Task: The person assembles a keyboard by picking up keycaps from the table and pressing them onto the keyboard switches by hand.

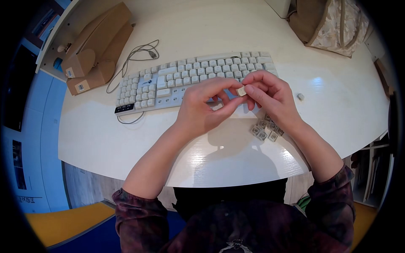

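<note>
A small pale keycap point(241, 91) is held between the fingertips of both hands, over the near edge of a white keyboard point(152, 105). My left hand point(206, 101) pinches it from the left, and my right hand point(272, 97) grips it from the right with thumb and fingers. The keyboard lies upside down to me, with a row of bare switches point(171, 96) showing along its near side, left of my left hand. Several loose keycaps point(262, 125) lie upturned on the table under my right wrist. One more keycap point(300, 96) lies alone to the right of my right hand.
Brown cardboard packaging point(97, 50) stands at the back left, beside a grey cable point(136, 52) with a USB plug. A brown and patterned bag point(337, 25) is at the back right. The white table's rounded front edge point(219, 184) lies near my body.
</note>
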Demonstrator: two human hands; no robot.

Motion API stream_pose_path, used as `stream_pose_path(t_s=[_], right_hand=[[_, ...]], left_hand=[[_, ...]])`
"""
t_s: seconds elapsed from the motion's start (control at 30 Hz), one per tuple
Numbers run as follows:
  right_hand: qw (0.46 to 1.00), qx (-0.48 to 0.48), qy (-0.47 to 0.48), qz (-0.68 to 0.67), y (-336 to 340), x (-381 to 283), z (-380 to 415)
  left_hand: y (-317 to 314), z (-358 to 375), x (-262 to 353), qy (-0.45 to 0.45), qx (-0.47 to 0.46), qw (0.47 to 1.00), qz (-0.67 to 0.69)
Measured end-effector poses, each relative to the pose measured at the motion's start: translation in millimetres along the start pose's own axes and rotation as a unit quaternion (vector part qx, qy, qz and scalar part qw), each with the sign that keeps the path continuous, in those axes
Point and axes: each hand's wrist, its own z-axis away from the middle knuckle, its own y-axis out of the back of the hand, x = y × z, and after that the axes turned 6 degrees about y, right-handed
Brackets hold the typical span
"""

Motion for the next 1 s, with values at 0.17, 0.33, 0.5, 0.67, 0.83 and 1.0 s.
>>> stream_pose_path(t_s=[0.17,0.33,0.5,0.67,0.83,1.0], right_hand=[[1.0,0.007,-0.001,0.004,0,0,-1],[0.999,-0.002,-0.002,0.035,6,5,-1],[0.999,0.025,-0.004,0.035,0,2,-2],[0.999,0.01,-0.021,0.04,1,4,-2],[0.995,0.021,-0.047,0.086,4,-2,-3],[0.994,0.039,-0.065,0.075,7,-1,-5]], left_hand=[[3,2,-3,0.036,-0.032,0.998,0.042],[3,3,-4,0.092,-0.058,0.992,0.069],[0,4,-6,0.068,0.001,0.998,0.0],[2,0,-10,-0.07,0.041,0.988,-0.135],[0,1,-11,-0.079,0.012,0.989,-0.121],[4,2,-10,-0.063,-0.054,0.99,-0.117]])
